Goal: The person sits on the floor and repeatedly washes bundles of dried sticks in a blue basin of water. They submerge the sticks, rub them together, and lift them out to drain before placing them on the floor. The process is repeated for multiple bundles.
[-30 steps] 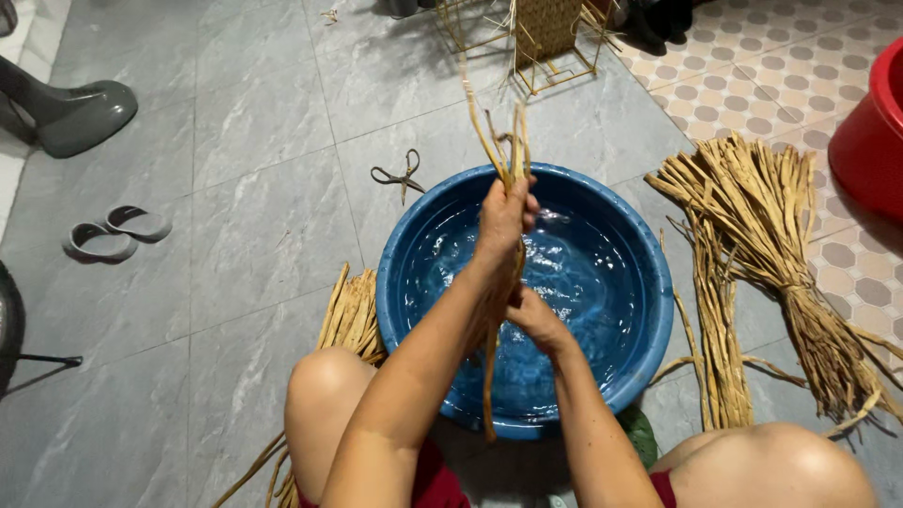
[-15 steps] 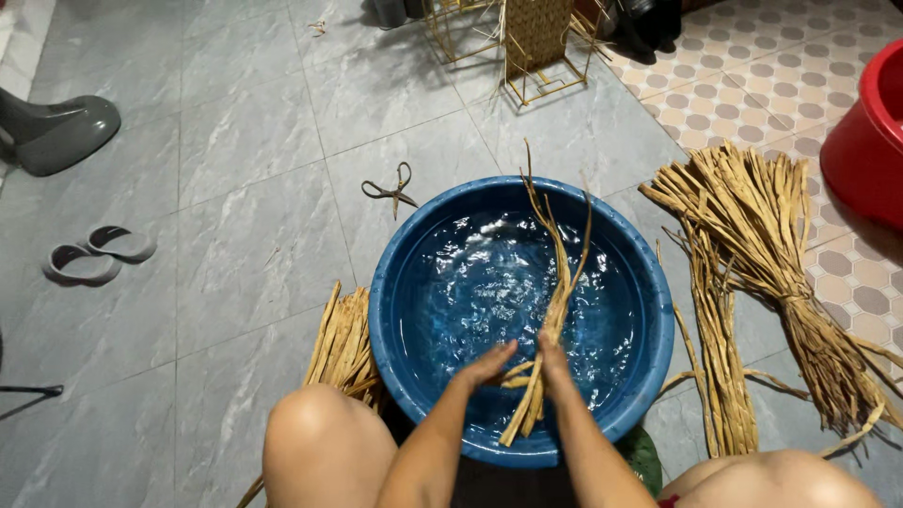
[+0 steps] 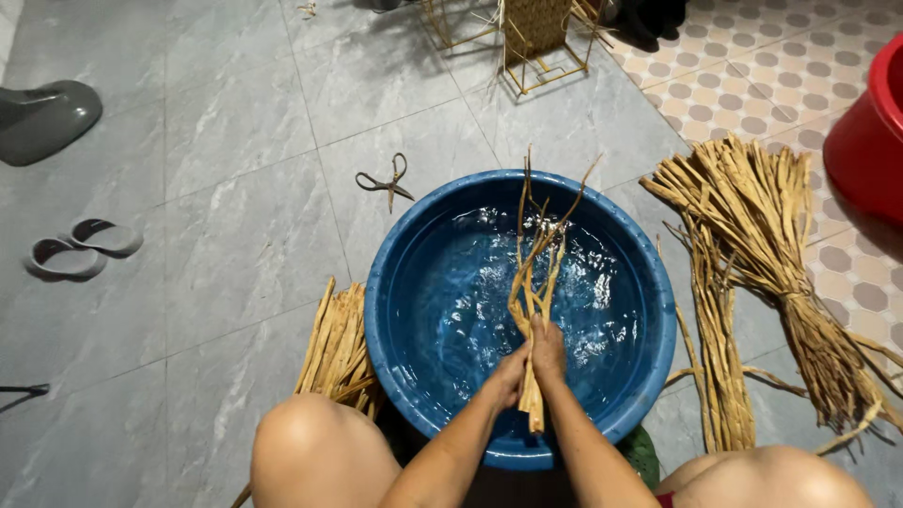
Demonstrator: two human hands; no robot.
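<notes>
A round blue basin (image 3: pixel 404 282) holding water sits on the grey tile floor between my knees. Over its near side, my left hand (image 3: pixel 509 376) and my right hand (image 3: pixel 548 350) are pressed together, both closed around a small bunch of tan dried stalks (image 3: pixel 533 268). The stalks stand nearly upright from my hands, their thin tips fanning out above the far rim. The lower ends stick out below my hands near the basin's near wall.
A pile of dried stalks (image 3: pixel 336 348) lies left of the basin. A bigger tied bundle (image 3: pixel 752 254) lies on the right. Scissors (image 3: pixel 386 180) rest beyond the basin. Two sandals (image 3: pixel 83 247) lie far left, a red tub (image 3: pixel 870 141) far right, a wire-framed woven piece (image 3: pixel 536 33) at the top.
A second ago my hands held the stalks high above the basin. They have come down toward the near rim, and the bunch now stands over the water.
</notes>
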